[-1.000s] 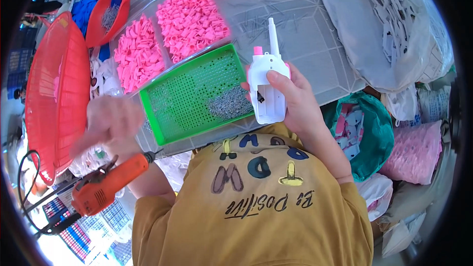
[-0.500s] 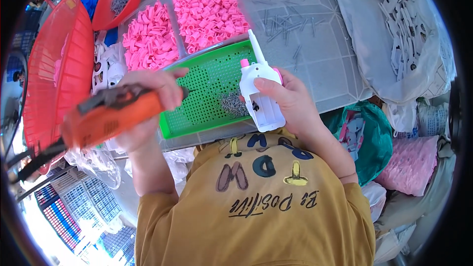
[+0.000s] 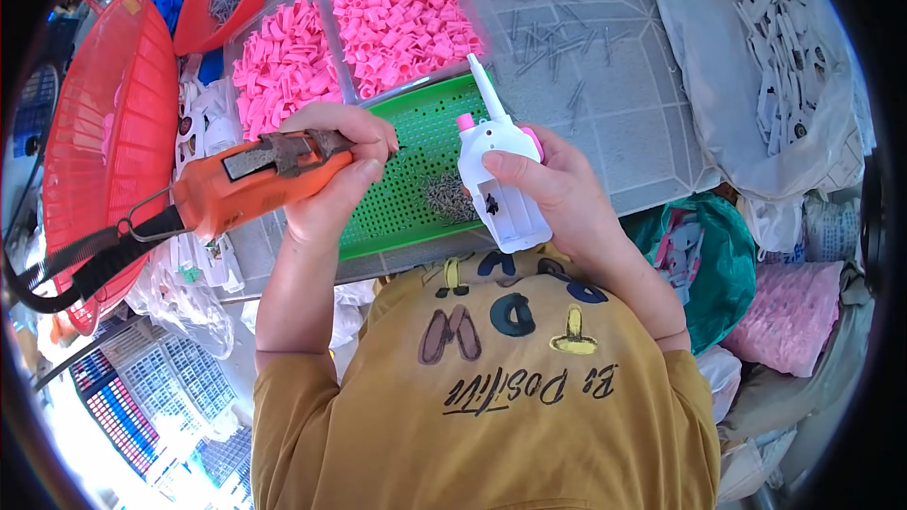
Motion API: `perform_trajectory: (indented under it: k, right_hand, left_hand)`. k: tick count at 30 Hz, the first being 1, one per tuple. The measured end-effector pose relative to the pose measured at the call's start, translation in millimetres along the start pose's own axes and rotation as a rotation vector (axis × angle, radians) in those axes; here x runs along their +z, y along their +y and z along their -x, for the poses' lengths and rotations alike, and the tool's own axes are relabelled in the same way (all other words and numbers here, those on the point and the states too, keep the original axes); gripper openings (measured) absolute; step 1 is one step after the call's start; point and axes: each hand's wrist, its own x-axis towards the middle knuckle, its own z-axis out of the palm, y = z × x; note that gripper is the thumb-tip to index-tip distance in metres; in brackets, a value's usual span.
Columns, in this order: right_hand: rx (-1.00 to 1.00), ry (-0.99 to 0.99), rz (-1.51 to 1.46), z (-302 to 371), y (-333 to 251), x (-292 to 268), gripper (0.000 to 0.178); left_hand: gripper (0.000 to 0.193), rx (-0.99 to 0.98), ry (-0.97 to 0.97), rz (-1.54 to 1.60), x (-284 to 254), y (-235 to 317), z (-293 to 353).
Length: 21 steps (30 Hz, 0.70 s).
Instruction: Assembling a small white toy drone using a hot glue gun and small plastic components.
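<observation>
My left hand [image 3: 348, 170] is wrapped around the front of an orange electric screwdriver [image 3: 250, 187], whose tip points right over the green perforated basket [image 3: 406, 132]. The tip is apart from the casing in my other hand. My right hand [image 3: 557, 179] grips a white toy phone casing [image 3: 515, 222] with a long antenna, a pink knob and an open compartment. Its thumb presses on the casing's face, and a small dark part shows inside the compartment. Beside the casing, a heap of small screws [image 3: 448, 198] lies in the basket.
Clear trays of pink plastic pieces [image 3: 402, 24] stand behind the basket. Longer loose screws [image 3: 553, 42] lie scattered on the grey table. A red basket [image 3: 113, 151] and red scoop [image 3: 213, 14] are at left. At right sits a bag of white parts [image 3: 779, 66].
My left hand has swung the screwdriver right and slightly upward, bringing its tip closer to the casing. The right hand and the casing have hardly moved.
</observation>
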Motion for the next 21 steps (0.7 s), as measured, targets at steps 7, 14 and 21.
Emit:
perform_trajectory:
  k: [7,14,21]
  right_hand:
    - [0.023,-0.011,0.018,-3.3,2.4,-2.2,0.046]
    - [0.023,-0.016,-0.014,-1.5,1.0,-1.7,0.044]
    - [0.021,0.001,0.025,-2.9,-2.2,0.2,0.043]
  left_hand:
    - [0.024,0.025,-0.027,-0.015,0.8,-1.8,0.8]
    - [0.024,0.163,-0.041,-0.08,18.9,28.3,-8.7]
    - [0.032,0.24,-0.143,0.014,42.1,48.4,-25.8]
